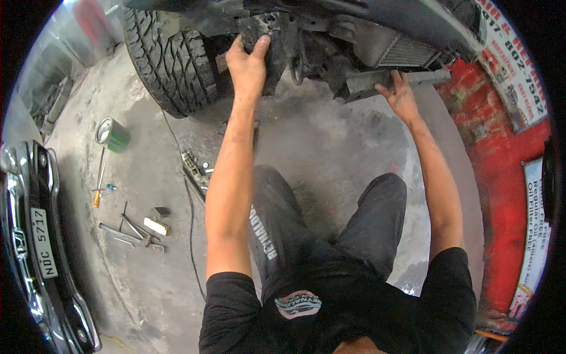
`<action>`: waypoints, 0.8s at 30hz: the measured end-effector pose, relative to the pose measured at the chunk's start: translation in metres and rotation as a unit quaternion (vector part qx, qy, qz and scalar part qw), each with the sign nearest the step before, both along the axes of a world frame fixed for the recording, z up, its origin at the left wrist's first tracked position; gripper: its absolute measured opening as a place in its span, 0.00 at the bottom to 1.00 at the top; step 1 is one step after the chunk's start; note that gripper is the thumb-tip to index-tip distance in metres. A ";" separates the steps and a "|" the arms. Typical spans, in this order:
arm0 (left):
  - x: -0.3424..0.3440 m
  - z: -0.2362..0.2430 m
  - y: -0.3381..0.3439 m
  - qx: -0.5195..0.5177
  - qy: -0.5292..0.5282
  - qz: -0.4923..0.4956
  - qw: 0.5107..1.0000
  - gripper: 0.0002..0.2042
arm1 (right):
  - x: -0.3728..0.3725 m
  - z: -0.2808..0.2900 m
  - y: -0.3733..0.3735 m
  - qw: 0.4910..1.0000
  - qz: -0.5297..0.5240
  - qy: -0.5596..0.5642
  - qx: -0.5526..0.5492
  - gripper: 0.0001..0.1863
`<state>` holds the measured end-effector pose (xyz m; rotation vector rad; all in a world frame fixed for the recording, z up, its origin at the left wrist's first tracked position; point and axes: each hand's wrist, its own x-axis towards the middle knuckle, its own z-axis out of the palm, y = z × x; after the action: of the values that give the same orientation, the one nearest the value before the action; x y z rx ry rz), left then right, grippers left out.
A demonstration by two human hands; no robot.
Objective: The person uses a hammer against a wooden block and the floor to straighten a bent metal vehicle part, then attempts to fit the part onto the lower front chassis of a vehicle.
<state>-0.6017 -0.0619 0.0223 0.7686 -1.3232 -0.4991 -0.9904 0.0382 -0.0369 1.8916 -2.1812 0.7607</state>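
At the underside of a raised vehicle's front end, my left hand grips a dark, dirty metal bracket, thumb on its near face and most fingers hidden behind it. The bracket is beside a knobbly black tyre. Farther right, my right hand is closed on the lower edge of a long grey metal bar, with the thumb and fingertips against it. A finned radiator shows above that bar. Both of my arms are stretched forward.
Left on the concrete floor stand a green can, an orange-handled screwdriver, and several wrenches and metal tools. A black cable runs beside my left arm. A chrome-and-black bumper lies far left; a red wall borders the right.
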 end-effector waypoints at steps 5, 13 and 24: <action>-0.001 0.013 0.002 0.051 0.022 -0.111 0.992 0.15 | -0.001 -0.003 0.004 0.999 0.009 0.015 -0.028 0.50; 0.011 0.026 -0.002 0.076 -0.047 -0.082 0.993 0.13 | 0.003 -0.003 0.005 0.999 0.029 -0.022 -0.039 0.49; 0.006 0.030 -0.003 0.088 -0.005 -0.127 0.988 0.15 | 0.005 -0.005 0.008 0.999 0.018 -0.009 -0.048 0.48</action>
<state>-0.5959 -0.0650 0.0525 0.7514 -1.4075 -0.8254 -0.9852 0.0457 -0.0414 1.8898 -2.0861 0.8747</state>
